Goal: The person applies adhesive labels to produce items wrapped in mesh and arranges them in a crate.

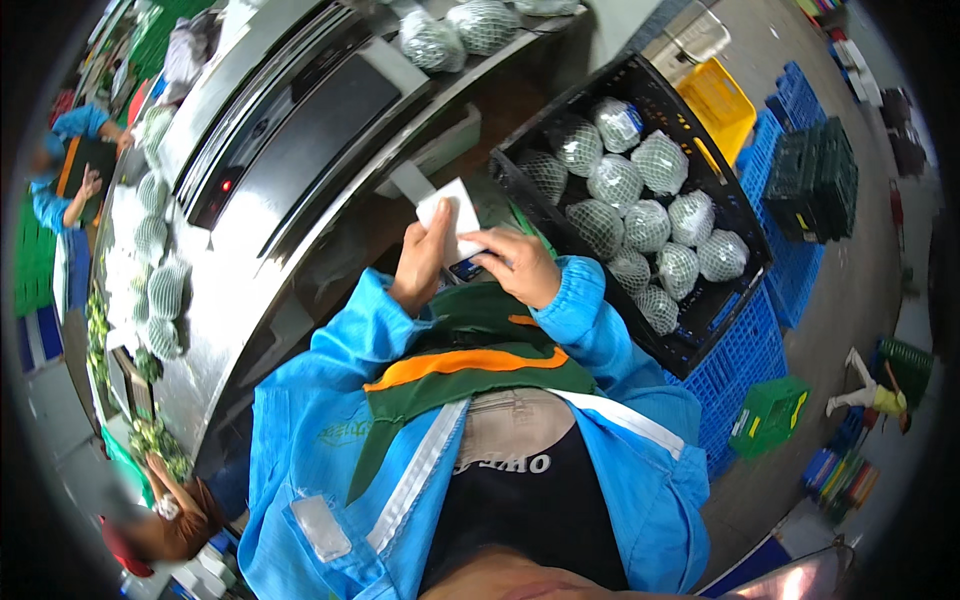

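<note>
My left hand [420, 262] grips a white paper slip [455, 210] by its lower left edge, close to my chest. My right hand [518, 265] pinches the slip's lower right part, and a small dark device [466, 269] shows just under its fingers. Both sleeves are blue, over a green and orange apron. To the right of my hands stands a black crate [700, 320] filled with several round produce pieces wrapped in white foam netting [615, 183].
A long steel packing machine [290, 150] runs to my left, with netted produce [160, 290] along its far side and at its top end [455, 30]. Blue crates [745, 355], a yellow crate [722, 100], a green crate [768, 415] and dark green crates [820, 175] stand right. Other people work at far left [70, 165] and lower left [165, 515].
</note>
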Available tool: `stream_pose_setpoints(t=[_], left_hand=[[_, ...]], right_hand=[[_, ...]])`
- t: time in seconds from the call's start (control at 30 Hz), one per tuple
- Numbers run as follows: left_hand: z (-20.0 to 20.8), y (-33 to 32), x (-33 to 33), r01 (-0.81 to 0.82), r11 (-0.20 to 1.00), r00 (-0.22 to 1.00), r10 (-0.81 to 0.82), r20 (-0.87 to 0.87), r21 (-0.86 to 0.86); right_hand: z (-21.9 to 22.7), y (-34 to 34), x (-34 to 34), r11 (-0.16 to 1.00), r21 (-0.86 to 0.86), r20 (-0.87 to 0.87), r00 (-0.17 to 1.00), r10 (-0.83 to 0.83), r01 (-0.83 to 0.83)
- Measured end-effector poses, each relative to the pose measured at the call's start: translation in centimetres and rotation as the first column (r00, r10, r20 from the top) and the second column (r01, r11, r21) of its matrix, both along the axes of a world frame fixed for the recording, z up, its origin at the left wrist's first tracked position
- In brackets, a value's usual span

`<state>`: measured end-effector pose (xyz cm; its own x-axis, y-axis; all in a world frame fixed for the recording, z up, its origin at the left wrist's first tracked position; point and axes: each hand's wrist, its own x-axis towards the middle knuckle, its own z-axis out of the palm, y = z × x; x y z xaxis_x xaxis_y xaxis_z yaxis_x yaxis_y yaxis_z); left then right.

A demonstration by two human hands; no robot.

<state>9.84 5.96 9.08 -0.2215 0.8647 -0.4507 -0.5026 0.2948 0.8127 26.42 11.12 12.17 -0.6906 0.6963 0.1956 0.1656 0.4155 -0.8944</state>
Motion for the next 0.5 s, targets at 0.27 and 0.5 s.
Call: stream_pose_setpoints(t=[0.27, 0.5], left_hand=[[-0.1, -0.5, 2.2, 0.189, 0.969, 0.95, -0.14, 0.278, -0.158], [0.2, -0.4, 2.7, 0.272, 0.938, 0.899, -0.168, 0.405, -0.214]], right_hand=[[-2.4, -1.6, 3.5, 0.996, 0.086, -0.054, 0.998, -0.011, 0.016], [-2.5, -0.9, 5.1, 0.987, -0.157, -0.062, 0.998, -0.03, 0.02]])
